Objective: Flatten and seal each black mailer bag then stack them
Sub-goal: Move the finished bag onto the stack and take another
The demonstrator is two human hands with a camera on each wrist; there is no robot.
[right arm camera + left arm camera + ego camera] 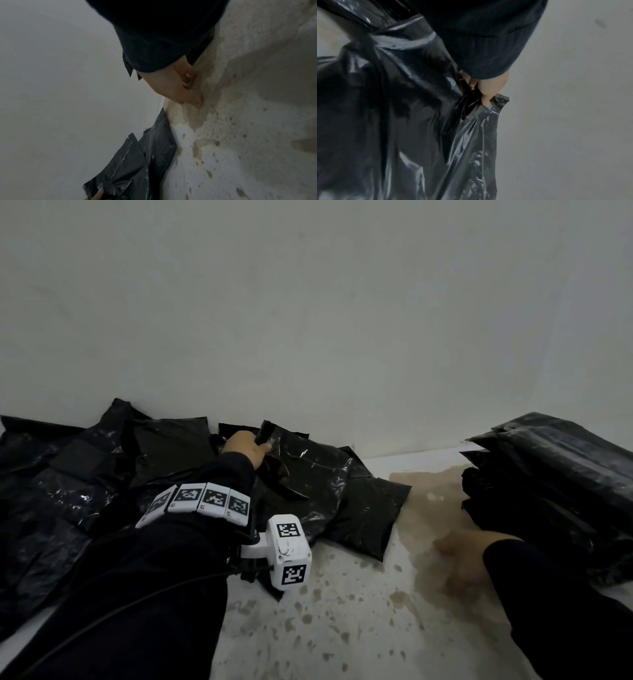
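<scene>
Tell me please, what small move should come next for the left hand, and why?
Probably draw the mailer bag toward the bare stained floor in front. The left hand already grips its top edge by the wall, while the right hand rests on the floor holding nothing, beside the stack; flattening needs that open space.

Left hand (245,447) reaches forward, grip pinched tight; right hand (173,86) rests loosely curled.

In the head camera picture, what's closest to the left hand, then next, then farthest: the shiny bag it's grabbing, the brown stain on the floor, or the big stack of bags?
1. Shiny bag: the left hand grips its edge.
2. Brown stain: on the floor, to the right.
3. Stack of bags: far right.
</scene>
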